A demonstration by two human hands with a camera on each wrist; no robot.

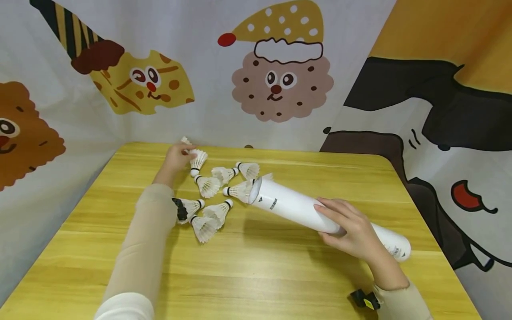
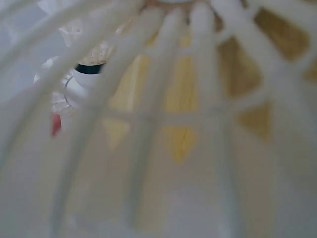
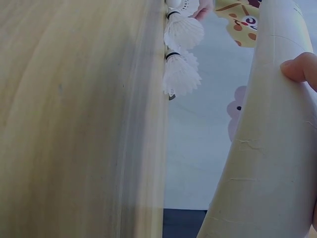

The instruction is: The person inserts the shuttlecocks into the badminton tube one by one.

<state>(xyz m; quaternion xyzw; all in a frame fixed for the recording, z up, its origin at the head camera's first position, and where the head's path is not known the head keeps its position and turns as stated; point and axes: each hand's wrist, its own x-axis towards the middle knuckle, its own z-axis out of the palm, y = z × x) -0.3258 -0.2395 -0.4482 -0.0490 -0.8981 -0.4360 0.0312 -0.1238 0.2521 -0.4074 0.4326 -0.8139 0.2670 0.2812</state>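
At the far left of the table my left hand (image 1: 177, 158) bends its fingers and thumb together beside a white shuttlecock (image 1: 198, 160). In the left wrist view a ribbed shuttlecock skirt (image 2: 143, 119) fills the foreground, its narrow end up at the fingers. My right hand (image 1: 352, 224) grips a long white tube (image 1: 294, 204) around its middle, tilted with its mouth to the left. At that mouth, a shuttlecock (image 1: 238, 191) points its cork left, its skirt overlapping the rim. The thumb (image 3: 299, 68) presses the tube's side in the right wrist view.
Several more shuttlecocks lie loose on the wooden table (image 1: 248, 275), among them one with a black patch (image 1: 188, 209) and one near the back (image 1: 248, 170). A small black object (image 1: 365, 299) with a yellow label is by the right sleeve. A cartoon-printed curtain (image 1: 200, 26) hangs behind.
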